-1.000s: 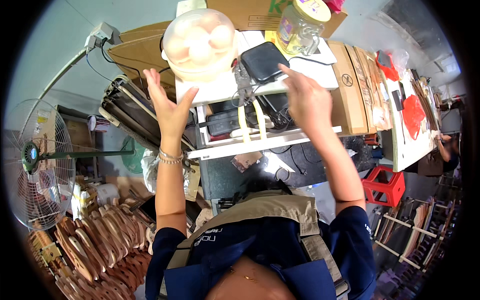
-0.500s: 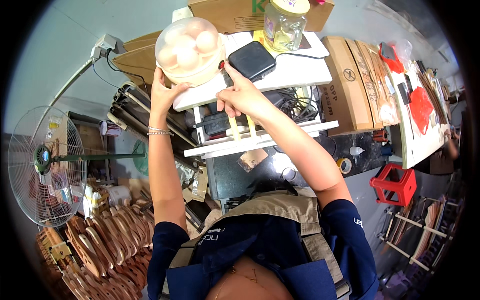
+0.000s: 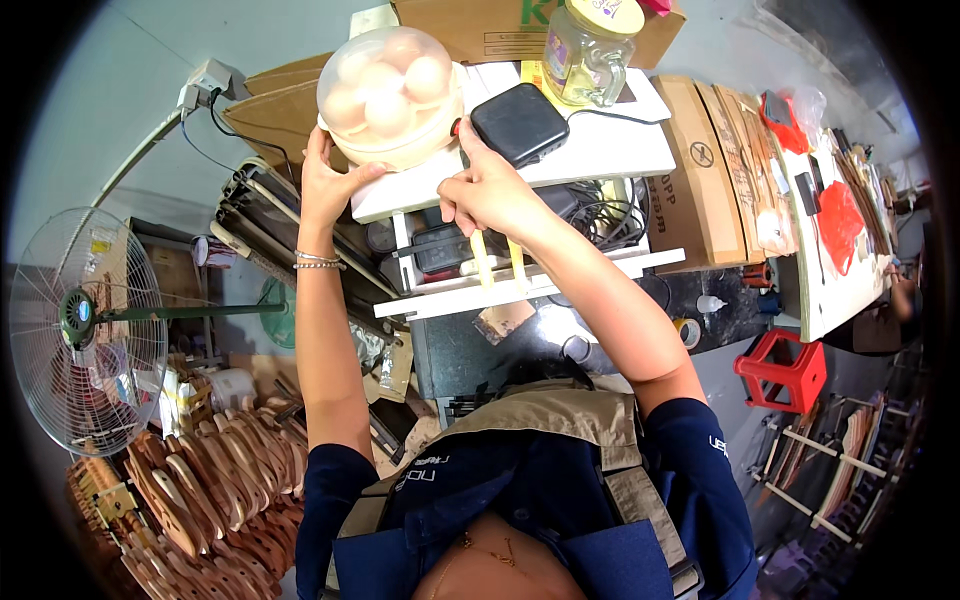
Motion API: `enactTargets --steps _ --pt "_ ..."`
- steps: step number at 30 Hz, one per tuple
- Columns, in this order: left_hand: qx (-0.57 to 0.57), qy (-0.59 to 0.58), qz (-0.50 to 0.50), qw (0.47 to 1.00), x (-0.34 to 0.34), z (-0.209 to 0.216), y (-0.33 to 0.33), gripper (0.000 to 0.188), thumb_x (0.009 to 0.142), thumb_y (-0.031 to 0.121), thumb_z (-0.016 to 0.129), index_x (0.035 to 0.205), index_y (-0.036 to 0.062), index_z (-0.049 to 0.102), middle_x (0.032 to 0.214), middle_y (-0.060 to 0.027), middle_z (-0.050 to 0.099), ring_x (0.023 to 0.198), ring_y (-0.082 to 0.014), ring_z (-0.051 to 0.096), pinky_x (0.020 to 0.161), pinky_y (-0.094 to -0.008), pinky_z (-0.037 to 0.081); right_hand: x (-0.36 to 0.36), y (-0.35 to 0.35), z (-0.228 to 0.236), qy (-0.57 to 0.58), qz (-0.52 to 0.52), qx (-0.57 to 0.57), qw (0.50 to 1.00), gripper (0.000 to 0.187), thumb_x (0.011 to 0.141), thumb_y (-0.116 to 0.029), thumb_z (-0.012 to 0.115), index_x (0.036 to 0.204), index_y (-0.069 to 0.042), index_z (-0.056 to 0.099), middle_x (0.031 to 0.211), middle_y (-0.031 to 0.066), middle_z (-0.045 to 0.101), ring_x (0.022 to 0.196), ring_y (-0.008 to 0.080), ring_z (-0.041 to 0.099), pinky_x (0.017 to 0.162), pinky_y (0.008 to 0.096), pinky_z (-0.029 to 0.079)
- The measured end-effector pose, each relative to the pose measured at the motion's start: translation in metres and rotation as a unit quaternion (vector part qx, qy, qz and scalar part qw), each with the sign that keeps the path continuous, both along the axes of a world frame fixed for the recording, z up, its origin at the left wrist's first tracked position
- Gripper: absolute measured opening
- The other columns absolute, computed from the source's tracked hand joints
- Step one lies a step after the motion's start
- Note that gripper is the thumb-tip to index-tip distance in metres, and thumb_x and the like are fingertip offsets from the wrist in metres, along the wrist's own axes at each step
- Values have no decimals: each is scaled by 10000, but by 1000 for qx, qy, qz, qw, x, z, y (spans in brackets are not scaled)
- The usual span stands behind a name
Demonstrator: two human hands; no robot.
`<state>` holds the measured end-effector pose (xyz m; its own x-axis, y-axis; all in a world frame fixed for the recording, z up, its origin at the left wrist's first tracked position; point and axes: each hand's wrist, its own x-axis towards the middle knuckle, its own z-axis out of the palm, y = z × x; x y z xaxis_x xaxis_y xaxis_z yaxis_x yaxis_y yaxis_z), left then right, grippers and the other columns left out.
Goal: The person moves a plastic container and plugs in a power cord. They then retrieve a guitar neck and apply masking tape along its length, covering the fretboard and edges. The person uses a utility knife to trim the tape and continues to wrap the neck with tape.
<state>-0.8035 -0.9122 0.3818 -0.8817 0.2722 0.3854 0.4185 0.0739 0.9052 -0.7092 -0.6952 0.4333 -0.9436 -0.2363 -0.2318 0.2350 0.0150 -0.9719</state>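
An egg cooker with a clear domed lid [image 3: 372, 62] and a cream base [image 3: 405, 152] stands on the white shelf top [image 3: 600, 140]. Several eggs [image 3: 388, 115] sit under the dome. My left hand [image 3: 328, 188] grips the base at its left front, thumb along the front and fingers round the side. On the base's right side is a red button [image 3: 455, 127]. My right hand [image 3: 490, 195] has its index fingertip at that button, partly covering it; the other fingers curl loosely with nothing in them. Whether the button is pressed in, I cannot tell.
A black box-shaped device [image 3: 520, 122] with a cable lies just right of my right fingertip. Behind it stands a glass jar [image 3: 590, 60] with a handle. Black cables [image 3: 615, 215] fill the shelf below. A standing fan [image 3: 85, 325] is at left, a red stool [image 3: 785, 370] at right.
The view has shifted slightly, so the shelf and its things appear farther right. My right index fingertip stays at the red button, and my left hand keeps its grip on the base.
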Motion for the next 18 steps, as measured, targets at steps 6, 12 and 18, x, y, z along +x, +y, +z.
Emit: enactTargets --steps 6,12,18 --pt "-10 -8 -4 1000 -3 -4 0 881 582 205 846 1283 -40 371 1231 -135 500 1167 -224 456 1007 -330 329 9 10 9 -13 -18 -83 996 785 827 -29 494 1418 5 -23 624 78 569 417 99 472 368 213 341" --pt "-5 50 78 996 19 -6 -29 1060 578 266 843 1383 -36 223 1378 -186 361 1269 -284 360 1061 -359 252 88 46 41 -1 -3 -82 997 618 872 -78 553 1399 -31 233 602 50 572 399 74 483 370 198 363" --pt "113 6 276 954 112 4 -18 609 792 48 662 1315 -42 362 1302 -179 444 1208 -236 428 960 -312 390 168 89 -1 -55 -21 -102 993 87 866 -74 590 822 -14 635 593 7 580 511 36 519 464 162 398"
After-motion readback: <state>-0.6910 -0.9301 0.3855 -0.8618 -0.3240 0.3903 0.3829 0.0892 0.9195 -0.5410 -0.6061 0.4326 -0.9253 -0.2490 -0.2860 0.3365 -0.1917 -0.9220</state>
